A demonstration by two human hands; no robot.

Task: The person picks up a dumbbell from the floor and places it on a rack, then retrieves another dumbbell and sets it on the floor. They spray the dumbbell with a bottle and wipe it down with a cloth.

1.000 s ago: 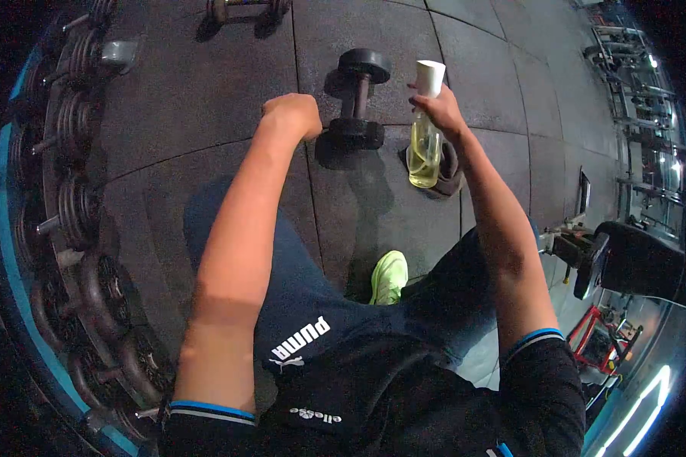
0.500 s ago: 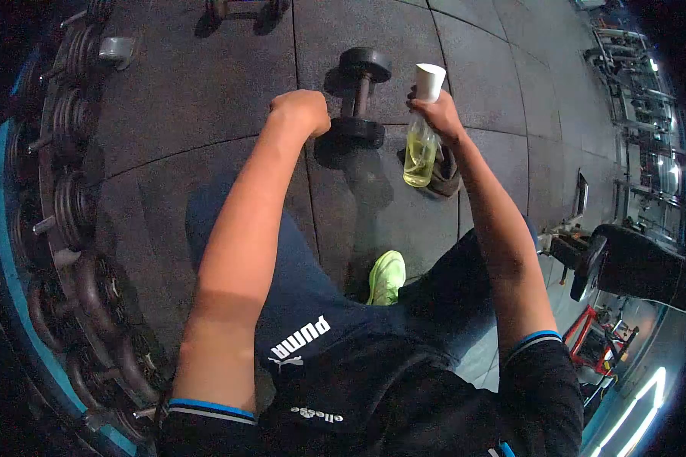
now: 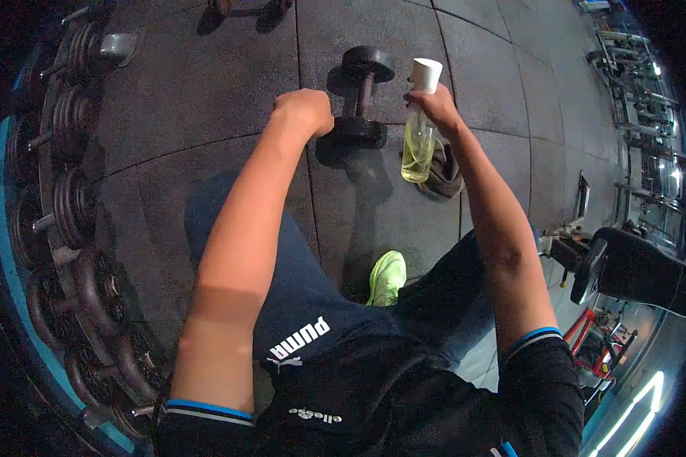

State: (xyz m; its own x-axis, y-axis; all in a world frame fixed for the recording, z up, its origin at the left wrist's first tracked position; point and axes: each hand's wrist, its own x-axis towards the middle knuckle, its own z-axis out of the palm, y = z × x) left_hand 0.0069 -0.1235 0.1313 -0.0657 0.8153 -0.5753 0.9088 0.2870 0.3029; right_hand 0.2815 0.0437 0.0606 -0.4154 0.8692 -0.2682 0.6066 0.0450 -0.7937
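The right hand (image 3: 437, 107) is closed around the neck of a clear plastic spray bottle (image 3: 417, 145) holding pale yellow liquid. It grips just under the bottle's white conical cap (image 3: 425, 75), so the bottle hangs nearly upright with its base clear of the floor. The left hand (image 3: 305, 112) is clenched into a fist, knuckles up, and whether anything is inside it cannot be told. That fist sits against the left edge of the nearer head of a black round-headed dumbbell (image 3: 362, 91), which lies on the dark rubber floor tiles (image 3: 206, 91). The dumbbell's long axis runs almost straight away from the person, 1 head near and 1 head far, with the short handle between them. It therefore lies between the 2 hands. The left fist is beside its near head, closer than the bottle, which hangs just to its right at about the level of the handle. A crumpled dark cloth (image 3: 443, 171) lies on the floor beneath and behind the bottle, partly hidden by the right forearm. A neon green shoe (image 3: 387, 276) is planted closer in, below the dumbbell. A curved rack of dark dumbbells (image 3: 61, 206) runs along the left side, well apart from both hands.
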